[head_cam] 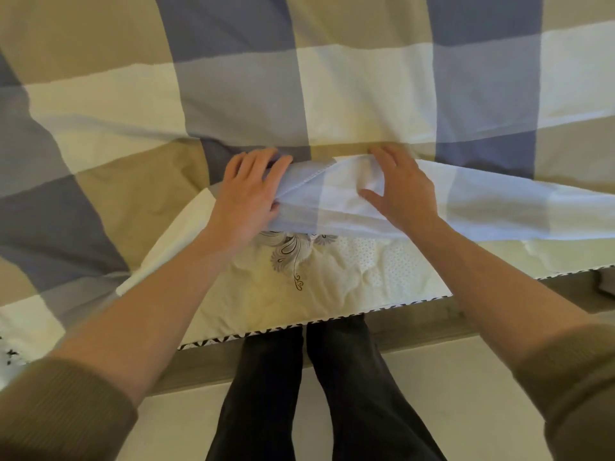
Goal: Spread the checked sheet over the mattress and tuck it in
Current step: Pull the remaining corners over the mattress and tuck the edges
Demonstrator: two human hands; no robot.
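Two bare hands meet at the turned-back edge of the checked sheet (299, 94), above the bare strip of mattress (266, 301) closest to the person. The left hand (248, 194) grips the stitched hem of the fold, fingers curled over the cloth and thumb tucked beneath it. The right hand (404, 191) lies flat on the pale underside of the fold, fingers spread and relaxed, thumb pointing toward the left hand; it clasps nothing. Between the hands the folded cloth bunches into a soft ridge.

The sheet, in large squares of blue, tan and cream, covers the far part of the mattress and reaches the mattress's near edge at the left. Elsewhere its edge is flipped back, leaving the quilted cream mattress top uncovered, with a grey floral print (293, 257) just below the hands. A black-and-white zigzag trim (266, 331) runs along the mattress's near edge, above a grey bed frame (419, 324). Olive sleeves (66, 414) and dark trousers (266, 400) show nearest the viewer.
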